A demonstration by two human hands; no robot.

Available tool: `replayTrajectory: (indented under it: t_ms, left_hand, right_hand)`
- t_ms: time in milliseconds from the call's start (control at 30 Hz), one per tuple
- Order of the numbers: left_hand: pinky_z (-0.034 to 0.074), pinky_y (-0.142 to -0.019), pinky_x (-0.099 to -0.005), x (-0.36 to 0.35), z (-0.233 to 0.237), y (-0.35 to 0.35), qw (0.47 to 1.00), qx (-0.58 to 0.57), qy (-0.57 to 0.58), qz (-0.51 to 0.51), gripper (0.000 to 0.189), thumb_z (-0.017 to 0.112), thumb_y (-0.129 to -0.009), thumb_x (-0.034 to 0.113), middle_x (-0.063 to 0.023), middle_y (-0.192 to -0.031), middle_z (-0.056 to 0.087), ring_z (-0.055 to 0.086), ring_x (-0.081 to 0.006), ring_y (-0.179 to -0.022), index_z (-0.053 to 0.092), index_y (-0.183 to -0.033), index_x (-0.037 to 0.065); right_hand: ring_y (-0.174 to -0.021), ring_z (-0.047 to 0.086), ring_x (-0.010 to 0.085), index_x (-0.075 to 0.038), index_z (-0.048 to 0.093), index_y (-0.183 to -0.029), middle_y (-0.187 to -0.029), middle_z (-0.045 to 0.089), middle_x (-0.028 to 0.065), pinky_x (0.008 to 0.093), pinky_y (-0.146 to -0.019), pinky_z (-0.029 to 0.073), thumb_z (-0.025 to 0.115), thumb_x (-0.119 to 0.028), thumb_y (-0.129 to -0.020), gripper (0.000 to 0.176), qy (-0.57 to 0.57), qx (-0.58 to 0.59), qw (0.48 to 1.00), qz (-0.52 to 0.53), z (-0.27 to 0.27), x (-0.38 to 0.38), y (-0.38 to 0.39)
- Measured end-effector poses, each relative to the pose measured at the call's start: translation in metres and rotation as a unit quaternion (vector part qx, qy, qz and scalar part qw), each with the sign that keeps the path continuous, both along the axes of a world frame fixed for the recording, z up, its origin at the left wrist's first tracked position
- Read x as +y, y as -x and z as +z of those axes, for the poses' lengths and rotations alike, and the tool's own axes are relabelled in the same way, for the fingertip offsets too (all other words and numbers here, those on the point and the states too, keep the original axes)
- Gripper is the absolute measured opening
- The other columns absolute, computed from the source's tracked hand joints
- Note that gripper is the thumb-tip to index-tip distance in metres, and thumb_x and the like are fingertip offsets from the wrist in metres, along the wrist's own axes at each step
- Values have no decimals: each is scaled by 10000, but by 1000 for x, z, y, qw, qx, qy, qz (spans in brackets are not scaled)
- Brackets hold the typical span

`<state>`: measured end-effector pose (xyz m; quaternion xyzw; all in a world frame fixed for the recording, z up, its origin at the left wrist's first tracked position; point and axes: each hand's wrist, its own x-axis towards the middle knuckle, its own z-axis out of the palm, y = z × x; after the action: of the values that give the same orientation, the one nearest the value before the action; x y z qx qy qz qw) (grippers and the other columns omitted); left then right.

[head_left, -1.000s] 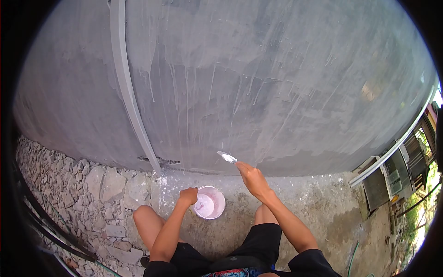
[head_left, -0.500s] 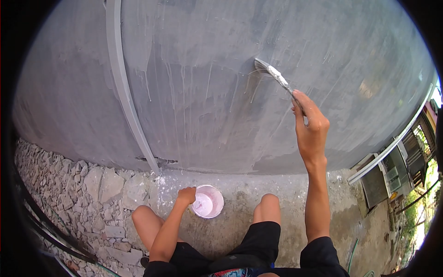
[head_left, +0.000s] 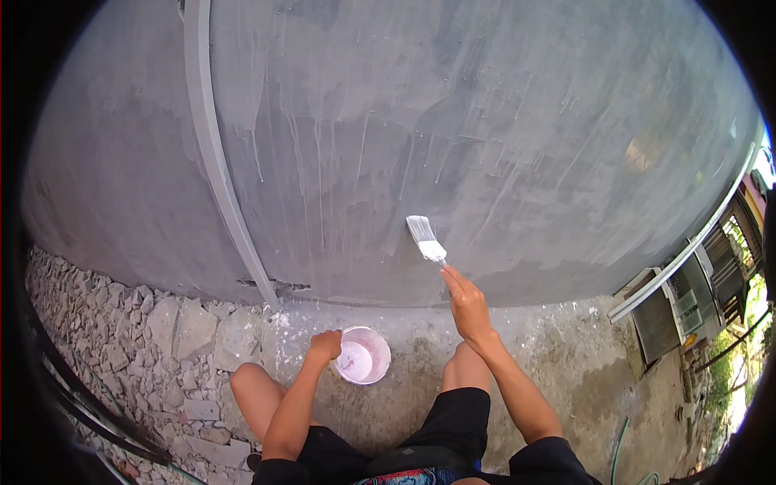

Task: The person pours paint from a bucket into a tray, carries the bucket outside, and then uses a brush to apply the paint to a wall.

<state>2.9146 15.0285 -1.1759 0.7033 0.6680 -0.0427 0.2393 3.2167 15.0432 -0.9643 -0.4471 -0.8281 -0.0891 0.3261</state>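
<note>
My right hand (head_left: 469,305) is closed around the handle of a paintbrush (head_left: 422,236), whose white-coated bristles point up and left over the lower wall. The grey wall (head_left: 356,153) carries pale drips and streaks, with darker damp-looking patches low down. My left hand (head_left: 326,345) grips the rim of a small bucket (head_left: 377,343) standing on the ground between my knees. Whitish-pink liquid shows in the bottom of the bucket.
A grey vertical pipe (head_left: 220,174) runs down the wall on the left. Broken rubble (head_left: 121,339) covers the ground at left, beside a concrete floor (head_left: 558,372). Dark hoses lie at lower left, a green hose (head_left: 619,449) at lower right. Another pale pipe (head_left: 679,260) stands at right.
My right hand has moved down and left with the paintbrush, from higher on the wall to its lower part. My left hand stays on the bucket rim.
</note>
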Motion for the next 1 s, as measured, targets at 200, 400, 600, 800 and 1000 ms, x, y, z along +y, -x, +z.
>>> replayTrajectory:
  t_ms: [200, 400, 600, 800, 1000]
  left_hand:
    - [519, -878, -468, 3, -7, 1, 1000, 12, -11, -8, 344, 522, -854, 123, -194, -1154, 646, 640, -365, -1060, 593, -1186, 69]
    - [521, -874, -470, 6, -3, -3, 1000, 20, 10, -15, 356, 527, -855, 122, -187, -1168, 642, 639, -359, -1066, 585, -1202, 69]
    - [523, -867, -479, 8, -6, -3, 1000, 21, 0, -21, 367, 531, -849, 119, -190, -1153, 647, 646, -361, -1048, 578, -1210, 69]
    - [521, -864, -491, 8, -9, -3, 1000, 20, -11, -15, 373, 525, -850, 121, -195, -1145, 647, 647, -371, -1039, 570, -1216, 70]
    - [519, -868, -490, 6, -9, -2, 1000, 7, -15, -15, 366, 513, -854, 121, -203, -1146, 643, 641, -378, -1049, 570, -1212, 67]
  right_hand:
    - [-1032, 626, 404, 24, 588, -1175, -1194, 622, 219, 439, -866, 541, 509, 56, -864, 322, 113, 5, 993, 17, -50, 1, -19]
    - [-1018, 636, 394, 13, 620, -1139, -1160, 637, 219, 419, -843, 547, 580, 60, -857, 289, -15, 67, 997, 30, 41, 17, -15]
    - [-1003, 663, 341, 8, 630, -1145, -1163, 651, 188, 374, -818, 563, 592, 94, -853, 307, -166, 62, 984, -5, 138, 11, -16]
    - [-1026, 666, 303, -11, 638, -1161, -1192, 654, 153, 364, -819, 567, 584, 124, -844, 349, -291, 103, 950, -34, 157, 7, -18]
    - [-1051, 643, 331, 7, 610, -1187, -1220, 632, 166, 382, -878, 547, 573, 116, -826, 379, -159, 42, 986, -16, 82, 4, -7]
